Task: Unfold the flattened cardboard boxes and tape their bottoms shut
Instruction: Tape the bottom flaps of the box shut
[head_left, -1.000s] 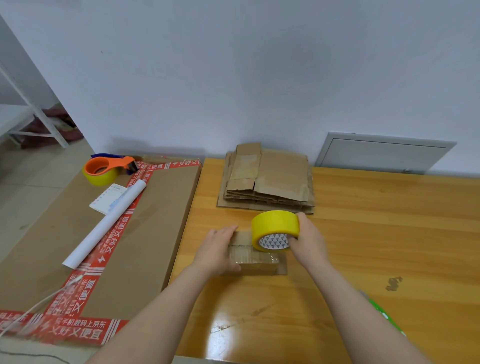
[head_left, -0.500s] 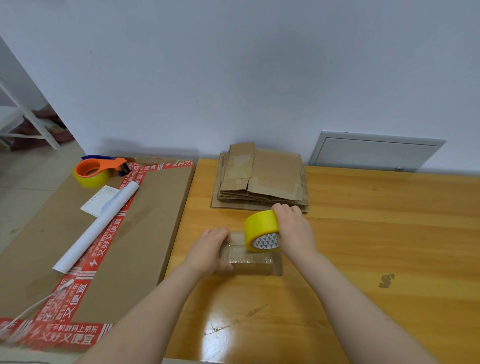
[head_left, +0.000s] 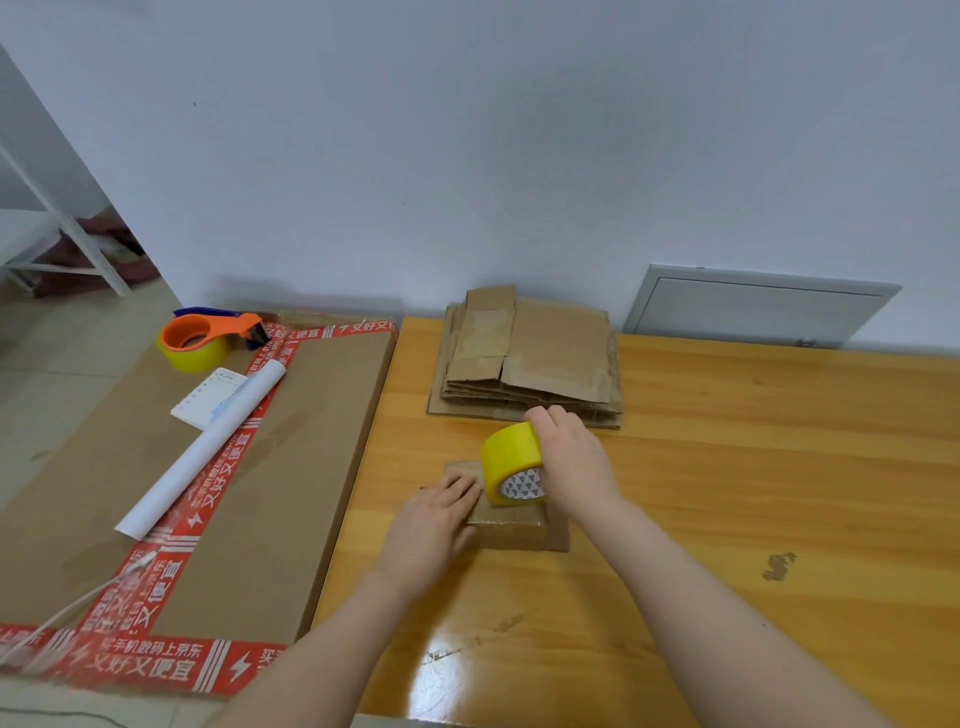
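While the left hand (head_left: 431, 525) lies flat with straight fingers on top of the small cardboard box (head_left: 511, 530), pressing it onto the wooden table (head_left: 753, 467), I see the right hand (head_left: 571, 467) curled over the yellow tape roll (head_left: 511, 457), gripping it from the right side. The roll stands on edge on the box's top, towards its far end, with its patterned core facing me. The box face looks glossy, perhaps with tape on it, though I cannot tell for sure from this view. Behind the hands, near the wall, the stack of flattened boxes (head_left: 535, 358) lies on the table, apart from the small box. To the left, a large carton (head_left: 291, 467) with red printed tape carries an orange tape dispenser (head_left: 208, 338), a rolled white sheet (head_left: 202, 452) and a notepad (head_left: 208, 397)
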